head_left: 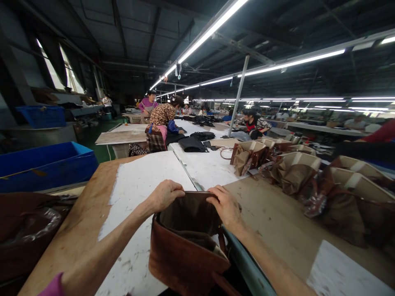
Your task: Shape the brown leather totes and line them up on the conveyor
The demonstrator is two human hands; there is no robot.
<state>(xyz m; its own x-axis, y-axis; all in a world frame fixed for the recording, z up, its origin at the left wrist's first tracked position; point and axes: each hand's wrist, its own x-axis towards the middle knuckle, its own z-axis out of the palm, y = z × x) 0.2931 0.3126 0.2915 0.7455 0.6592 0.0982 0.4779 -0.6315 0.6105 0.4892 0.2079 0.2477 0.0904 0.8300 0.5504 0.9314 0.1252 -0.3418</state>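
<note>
A brown leather handbag (185,257) stands close in front of me with its mouth up, and its dark olive lining shows inside. My left hand (166,195) pinches the far rim near its left corner, thumb and fingers closed on the edge. Further right along the same rim, my right hand (224,205) grips the edge with its fingers curled over it. The rim between the two hands is stretched straight. Some folded cloth shows inside the bag, and its underside is out of view.
Several brown bags with tan linings (296,172) stand on the right of the worktable (259,205). Blue bins (46,164) and a brown bag (27,234) are at left. Co-workers (162,117) lean over black pieces (194,142) further back. A metal pole (239,96) rises from the tables.
</note>
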